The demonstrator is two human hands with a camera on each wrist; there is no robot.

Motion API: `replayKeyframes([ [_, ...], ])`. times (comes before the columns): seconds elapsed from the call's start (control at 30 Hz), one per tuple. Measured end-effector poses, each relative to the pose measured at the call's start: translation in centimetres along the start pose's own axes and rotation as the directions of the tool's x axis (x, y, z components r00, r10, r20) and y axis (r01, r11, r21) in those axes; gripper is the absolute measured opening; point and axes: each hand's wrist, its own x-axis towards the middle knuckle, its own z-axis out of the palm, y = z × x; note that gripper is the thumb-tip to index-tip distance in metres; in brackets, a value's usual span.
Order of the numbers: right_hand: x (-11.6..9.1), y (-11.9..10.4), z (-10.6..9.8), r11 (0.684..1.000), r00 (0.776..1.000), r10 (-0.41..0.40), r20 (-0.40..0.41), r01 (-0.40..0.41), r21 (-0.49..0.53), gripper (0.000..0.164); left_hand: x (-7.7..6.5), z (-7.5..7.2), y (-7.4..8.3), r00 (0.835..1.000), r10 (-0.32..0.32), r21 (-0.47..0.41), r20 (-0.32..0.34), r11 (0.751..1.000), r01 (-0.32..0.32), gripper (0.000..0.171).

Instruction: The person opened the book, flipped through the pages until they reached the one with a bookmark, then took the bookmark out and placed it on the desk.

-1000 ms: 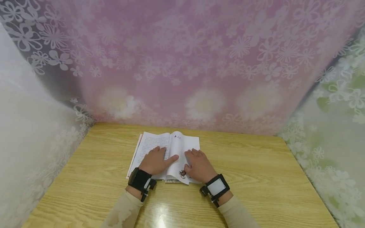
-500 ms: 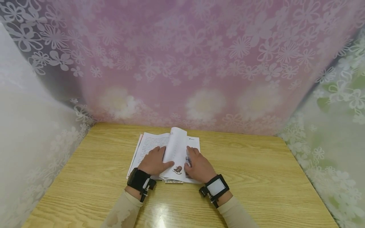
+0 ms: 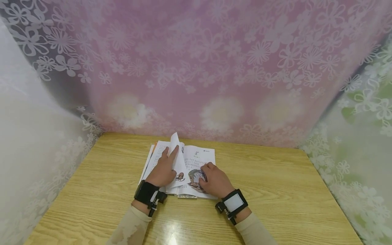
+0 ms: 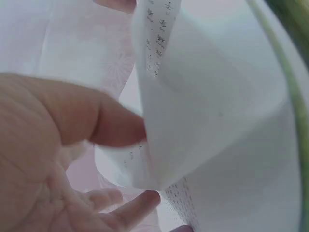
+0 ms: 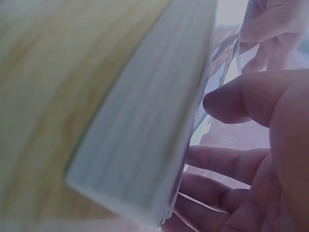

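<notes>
An open book (image 3: 203, 154) with printed text and colour pictures lies on the wooden table. One loose page (image 3: 179, 163), showing a small rocking-chair picture, stands partly lifted and curls over to the left. My left hand (image 3: 160, 172) lies over the left side, its fingers spread and its index finger along the lifted page. In the left wrist view the thumb (image 4: 113, 123) touches that page's edge. On the right page, my right hand (image 3: 215, 178) rests with relaxed fingers beside a large coloured picture. The right wrist view shows its fingers at the thick page block (image 5: 145, 116).
The wooden table (image 3: 275, 190) extends around the book on both sides. A pink flowered curtain (image 3: 214, 68) hangs behind it, with pale flowered sheets at left and right. Black camera straps (image 3: 234, 204) sit on both wrists.
The page with the rocking-chair picture has swung from right to left, uncovering text and a large picture on the right page. My left fingers have spread onto it; the right hand has barely moved.
</notes>
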Motion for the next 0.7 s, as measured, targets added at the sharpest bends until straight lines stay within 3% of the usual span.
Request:
replayKeyframes([
  [0.1,0.0,0.0,-0.1,1.000,1.000,-0.012,-0.005,0.012,0.000,0.036,-0.3,-0.2,0.2,0.997,0.068,0.029,0.024,0.997,-0.069,0.062],
  [0.2,0.1,0.0,-0.1,1.000,1.000,-0.020,-0.007,0.020,-0.006,0.036,-0.4,-0.1,0.6,0.996,0.066,0.061,0.054,0.996,-0.069,0.041],
  [0.27,0.1,0.0,0.0,1.000,1.000,-0.020,-0.005,0.020,-0.014,0.037,-0.3,0.2,0.8,0.998,0.033,0.079,0.056,0.996,-0.038,0.053],
  [0.37,0.1,0.1,0.0,1.000,1.000,-0.013,0.000,0.013,-0.026,0.038,-0.3,0.7,1.1,0.996,-0.042,0.130,0.074,0.991,0.032,0.097],
  [0.43,0.1,0.1,0.0,1.000,1.000,-0.007,0.004,0.007,-0.024,0.038,-0.3,1.1,1.2,0.995,-0.061,0.166,0.078,0.985,0.048,0.114],
  [0.53,0.1,0.0,0.0,1.000,1.000,-0.003,0.011,0.003,-0.016,0.039,-0.3,1.2,1.2,0.997,-0.055,0.167,0.051,0.985,0.045,0.114],
  [0.7,0.0,0.0,0.0,1.000,1.000,-0.005,0.018,0.005,-0.004,0.039,0.0,0.7,0.7,0.992,0.006,0.138,-0.124,0.990,0.012,0.095],
])
